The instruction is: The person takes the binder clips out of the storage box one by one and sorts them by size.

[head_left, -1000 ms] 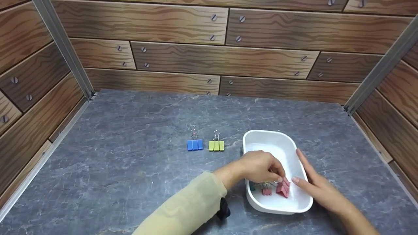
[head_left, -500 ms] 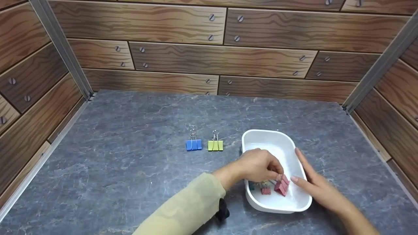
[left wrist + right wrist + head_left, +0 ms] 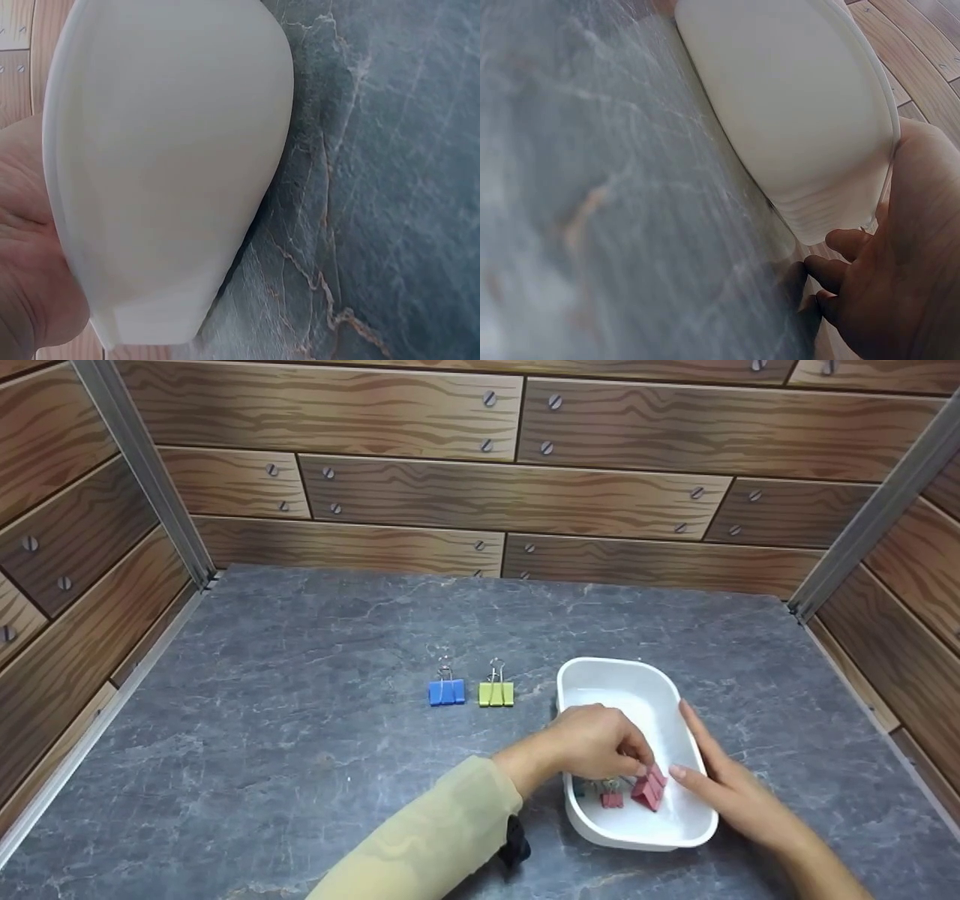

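Your left hand [image 3: 592,742] reaches over the near-left rim of the white tray [image 3: 679,829], and its fingers [image 3: 637,756] are curled down onto the wire handles of the pink binder clip [image 3: 649,789], pinching them. That clip lies inside the tray, toward its near end, tilted on its side, so taking it by the handles gives you something thin to pinch (the body itself is broad and slick). Just left of it in the tray sits a smaller red clip [image 3: 612,799], with a bit of a teal one [image 3: 578,789] showing under your hand.

Your right hand [image 3: 739,799] lies along the tray's right wall with its fingers straight and together, the index tip touching the rim close to the pink clip. Judging by that flat contact, it is there to brace the light tray so it does not slide on the desk [image 3: 300,720] while the other hand works; the right wrist view shows the palm beside the tray's outer wall [image 3: 795,127].

Out on the desk, left of the tray, a blue clip [image 3: 447,691] and a green clip [image 3: 496,693] stand side by side, handles pointing away from you, near each other but apart.
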